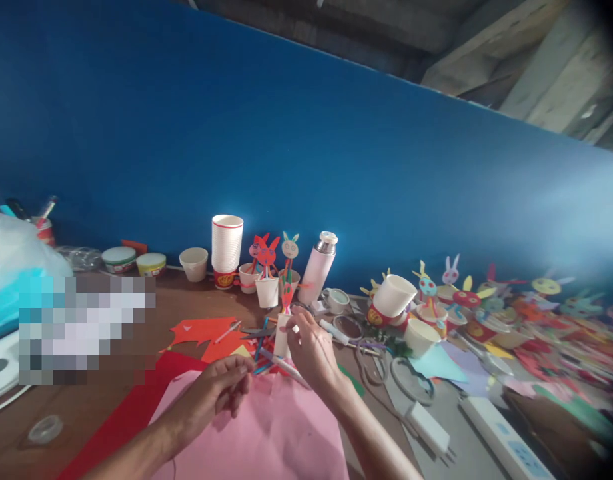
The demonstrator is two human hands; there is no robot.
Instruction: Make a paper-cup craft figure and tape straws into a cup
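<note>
Your right hand (pixel 311 343) is bent at the upper edge of a small off-white paper cup (pixel 281 339), a red paper animal head (pixel 286 298) showing just above it; I cannot tell whether your fingertips pinch the cup or merely overlap it. Your left hand (pixel 230 383) is loosely curled above a large pink paper sheet (pixel 286 433), and whether it grips anything thin is unclear. The cup stands near the sheet's far edge, between your hands.
</note>
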